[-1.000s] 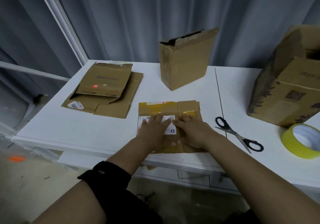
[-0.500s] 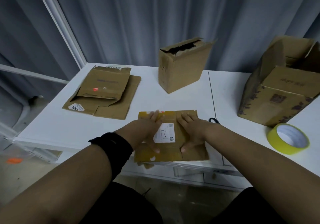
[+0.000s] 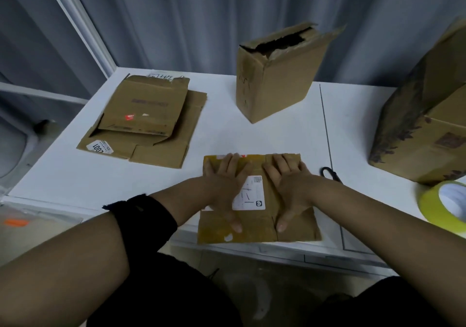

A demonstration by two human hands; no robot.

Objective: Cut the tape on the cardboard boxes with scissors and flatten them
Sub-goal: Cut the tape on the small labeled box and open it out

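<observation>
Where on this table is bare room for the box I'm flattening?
Bare table left of the pressed box, in front of the flattened stack; also between the upright box and the large box. Crowded at right: scissors, tape roll.

White sticker (image 3: 100,147) on flattened cardboard stack (image 3: 161,150): upside-down digits, roughly "2001"

backdrop: grey pleated curtain (image 3: 201,11) | frame: white slanted post (image 3: 83,28) | furniture: white table (image 3: 75,175) | light: dim
</observation>
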